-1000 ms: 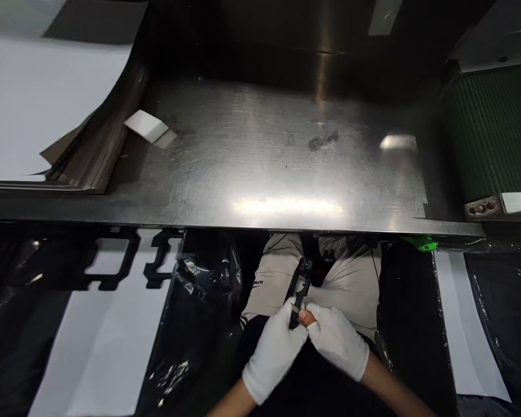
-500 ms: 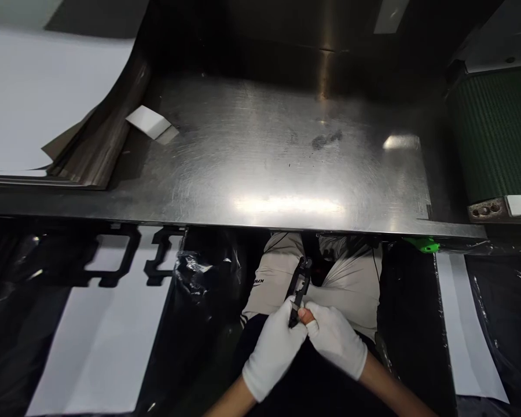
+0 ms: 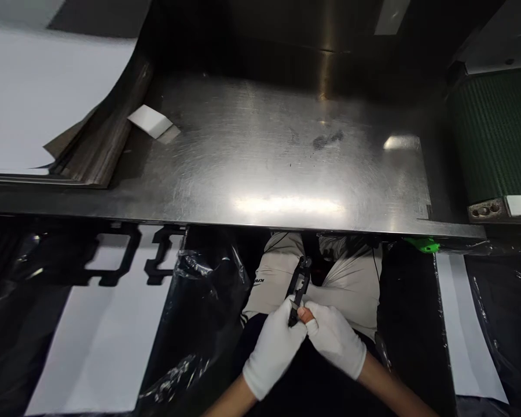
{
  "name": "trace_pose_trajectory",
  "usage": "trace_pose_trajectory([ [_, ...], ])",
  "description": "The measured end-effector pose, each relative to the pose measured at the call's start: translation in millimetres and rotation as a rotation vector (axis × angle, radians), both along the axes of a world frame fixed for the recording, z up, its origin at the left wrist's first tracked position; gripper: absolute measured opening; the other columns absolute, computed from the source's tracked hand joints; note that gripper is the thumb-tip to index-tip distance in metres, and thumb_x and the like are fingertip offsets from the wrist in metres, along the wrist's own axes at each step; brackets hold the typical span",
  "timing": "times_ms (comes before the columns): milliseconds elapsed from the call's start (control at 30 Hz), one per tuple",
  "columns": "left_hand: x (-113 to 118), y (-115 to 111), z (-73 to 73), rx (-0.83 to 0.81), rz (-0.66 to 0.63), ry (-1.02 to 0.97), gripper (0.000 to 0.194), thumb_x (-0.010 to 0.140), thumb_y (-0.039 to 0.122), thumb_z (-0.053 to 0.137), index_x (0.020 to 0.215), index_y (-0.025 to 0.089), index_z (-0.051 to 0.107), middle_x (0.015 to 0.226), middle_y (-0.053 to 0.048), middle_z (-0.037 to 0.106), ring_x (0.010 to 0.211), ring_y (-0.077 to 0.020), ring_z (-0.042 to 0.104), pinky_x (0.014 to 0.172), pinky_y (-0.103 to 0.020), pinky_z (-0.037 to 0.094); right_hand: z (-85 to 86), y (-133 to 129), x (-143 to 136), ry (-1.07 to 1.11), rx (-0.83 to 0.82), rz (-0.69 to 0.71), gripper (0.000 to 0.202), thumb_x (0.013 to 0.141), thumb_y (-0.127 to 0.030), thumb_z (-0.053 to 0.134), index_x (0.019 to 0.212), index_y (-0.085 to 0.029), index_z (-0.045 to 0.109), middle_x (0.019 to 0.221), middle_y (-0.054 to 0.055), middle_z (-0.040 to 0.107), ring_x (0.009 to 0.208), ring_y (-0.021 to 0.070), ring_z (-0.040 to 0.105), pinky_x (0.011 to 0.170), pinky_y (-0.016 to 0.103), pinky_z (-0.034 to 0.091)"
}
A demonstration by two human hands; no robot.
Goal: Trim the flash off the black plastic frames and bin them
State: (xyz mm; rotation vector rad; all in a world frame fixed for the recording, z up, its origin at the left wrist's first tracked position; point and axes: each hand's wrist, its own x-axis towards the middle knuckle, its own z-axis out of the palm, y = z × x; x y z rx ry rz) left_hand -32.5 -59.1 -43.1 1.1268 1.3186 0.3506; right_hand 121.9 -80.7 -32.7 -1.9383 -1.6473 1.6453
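In a white glove, my left hand (image 3: 274,346) is closed around the lower end of a narrow black plastic frame (image 3: 300,282) that has openings in it. The frame is tilted, its upper end pointing away from me over my lap. My right hand (image 3: 335,337), gloved too but with a bare thumb tip, is closed against the frame's lower right edge. The thumb presses beside the part, and the right fingers are mostly hidden underneath. Both hands are close together below the table's front edge.
A metal table (image 3: 260,168) spans the view ahead. On its left lies a stack of sheets (image 3: 47,98) near a small white block (image 3: 151,120). A green ribbed surface (image 3: 499,133) stands right. More black frames (image 3: 124,255) lie left over white paper (image 3: 99,347), beside black plastic film (image 3: 195,324).
Both hands and the black plastic frame stay almost in place. The plastic film at left has shifted slightly, with its shiny creases in different spots.
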Motion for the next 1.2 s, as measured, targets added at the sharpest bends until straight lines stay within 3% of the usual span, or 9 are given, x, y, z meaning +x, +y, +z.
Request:
trace_pose_trajectory([
  [333, 1.5, 0.5, 0.3, 0.006, -0.033, -0.015, 0.012, 0.088, 0.034, 0.063, 0.084, 0.023, 0.060, 0.081, -0.003, 0.068, 0.076, -0.0222, 0.061, 0.071, -0.035, 0.051, -6.9, -4.2, 5.2, -0.003, 0.033, 0.026, 0.041, 0.119, -0.036, 0.038, 0.093, -0.020, 0.065, 0.085, 0.004, 0.075, 0.071, 0.0183, 0.065, 0.064, 0.030, 0.035],
  [733, 1.0, 0.1, -0.3, -0.003, -0.004, -0.030, 0.009, 0.086, 0.031, 0.065, 0.086, 0.022, 0.063, 0.087, -0.007, 0.072, 0.082, -0.0261, 0.066, 0.078, -0.038, 0.055, 0.8, -2.1, 0.9, 0.007, -0.011, -0.011, 0.038, 0.119, -0.035, 0.038, 0.090, -0.022, 0.059, 0.089, 0.005, 0.075, 0.076, 0.0199, 0.066, 0.066, 0.031, 0.033],
  [1200, 2.5, 1.7, 3.4, -0.018, -0.011, 0.009, 0.012, 0.087, 0.035, 0.061, 0.087, 0.023, 0.061, 0.087, -0.005, 0.072, 0.082, -0.0257, 0.066, 0.078, -0.038, 0.055, -0.6, -1.9, 0.6, 0.031, -0.026, -0.060, 0.038, 0.118, -0.035, 0.040, 0.086, -0.022, 0.057, 0.079, 0.002, 0.068, 0.068, 0.0174, 0.059, 0.063, 0.030, 0.031],
])
